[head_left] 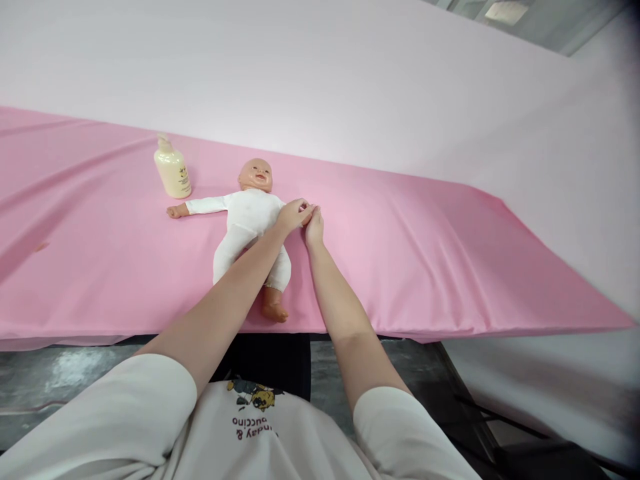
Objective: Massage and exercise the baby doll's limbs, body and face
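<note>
Both arms stretch out over the pink table cover [400,253], and the left hand [293,215] curls its fingers closed around the baby doll [247,227] at its far arm. The right hand [315,227] meets it there, fingers bent, touching the same spot. That doll arm is hidden under the two hands, so who truly grips is hard to tell. The doll lies face up in white, one arm spread toward the cream pump bottle [171,170].
</note>
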